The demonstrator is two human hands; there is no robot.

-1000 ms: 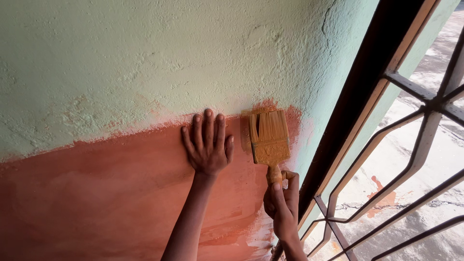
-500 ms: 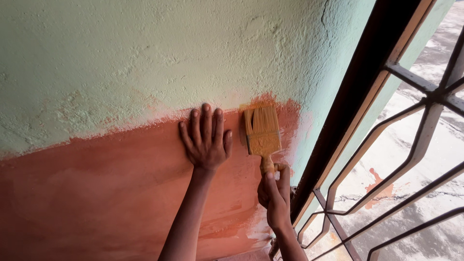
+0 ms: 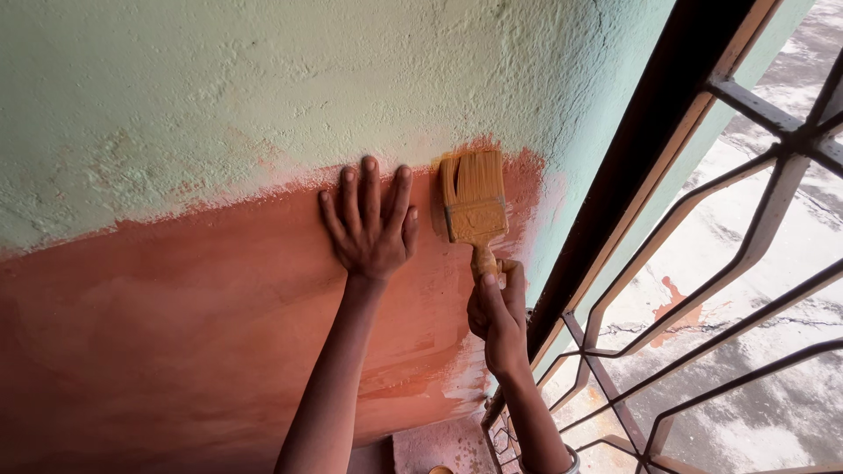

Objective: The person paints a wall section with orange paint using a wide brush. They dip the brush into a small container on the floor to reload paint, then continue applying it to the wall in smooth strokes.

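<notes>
Wall (image 3: 176, 105): rough plaster, pale green above, wet terracotta paint below. Left hand (image 3: 371, 224): flat on the painted band just under the colour edge, fingers (image 3: 369, 180) spread and pointing up, holding nothing. Brush (image 3: 474, 197): just right of the left hand, apart from it, bristles on the wall at the colour edge, long axis near upright, handle down. Right hand (image 3: 499, 316): directly below the brush, fingers closed round the handle. Window grille (image 3: 746, 254): dark metal bars, far right.
</notes>
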